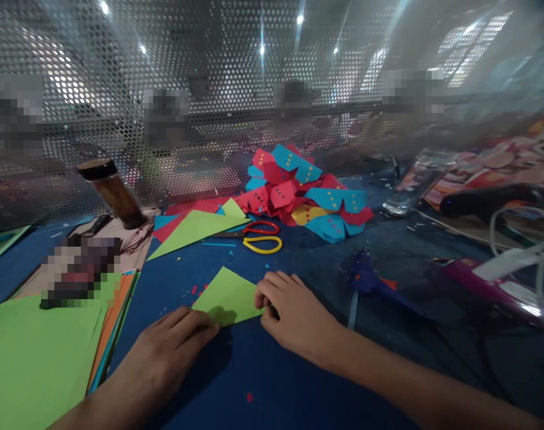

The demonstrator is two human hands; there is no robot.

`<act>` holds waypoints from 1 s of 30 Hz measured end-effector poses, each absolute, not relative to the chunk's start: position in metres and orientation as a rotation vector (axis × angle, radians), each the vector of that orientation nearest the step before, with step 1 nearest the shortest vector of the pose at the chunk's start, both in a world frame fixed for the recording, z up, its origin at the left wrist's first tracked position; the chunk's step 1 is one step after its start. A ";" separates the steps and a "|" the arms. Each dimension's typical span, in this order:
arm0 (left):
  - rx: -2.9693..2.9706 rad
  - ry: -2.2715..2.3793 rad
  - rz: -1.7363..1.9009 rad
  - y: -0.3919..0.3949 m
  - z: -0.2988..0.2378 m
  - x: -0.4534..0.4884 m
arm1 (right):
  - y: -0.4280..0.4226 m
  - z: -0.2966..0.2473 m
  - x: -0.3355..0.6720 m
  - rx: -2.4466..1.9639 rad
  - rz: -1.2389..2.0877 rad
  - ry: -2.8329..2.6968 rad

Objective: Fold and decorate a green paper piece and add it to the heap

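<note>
A light green paper triangle (pixel 233 295) lies on the dark blue tabletop (pixel 263 358), its point toward the back. At its left corner, my left hand (pixel 177 334) pinches the lower edge, fingers together and thumb hidden. My right hand (pixel 294 310) holds the right corner between curled fingers and thumb. Just behind the triangle are scissors (pixel 263 236) with one red and one yellow handle loop. Another folded green paper (pixel 193 230) covers part of their blades and rests over red and blue paper.
A heap of red, blue and yellow folded paper pieces (pixel 294 191) stands at the back, before a perforated metal screen (pixel 218 137). Right are a blue glue gun (pixel 365 275), a magenta device (pixel 482 280) and a clear glass (pixel 415 182). Left are coloured sheets (pixel 39 352) and a dark-capped jar (pixel 114 194).
</note>
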State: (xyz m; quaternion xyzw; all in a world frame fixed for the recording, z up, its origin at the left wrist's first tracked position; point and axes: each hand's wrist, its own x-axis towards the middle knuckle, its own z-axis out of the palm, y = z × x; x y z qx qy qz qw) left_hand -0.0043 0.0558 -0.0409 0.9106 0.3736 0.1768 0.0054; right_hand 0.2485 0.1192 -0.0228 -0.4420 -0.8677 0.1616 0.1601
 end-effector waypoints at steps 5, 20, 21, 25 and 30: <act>2.862 1.174 0.557 0.057 -0.044 -0.005 | 0.116 -0.023 0.248 -1.147 0.470 -2.487; 2.892 1.213 0.564 0.052 -0.045 -0.007 | 0.112 -0.024 0.245 -0.881 0.160 -2.707; 2.876 1.244 0.551 0.050 -0.044 -0.008 | 0.112 -0.024 0.245 -0.892 0.178 -2.705; 2.868 1.290 0.549 0.043 -0.041 -0.012 | 0.112 -0.024 0.246 -0.907 0.235 -2.679; 2.905 1.363 0.452 0.037 -0.044 -0.021 | 0.112 -0.021 0.245 -0.917 0.225 -2.703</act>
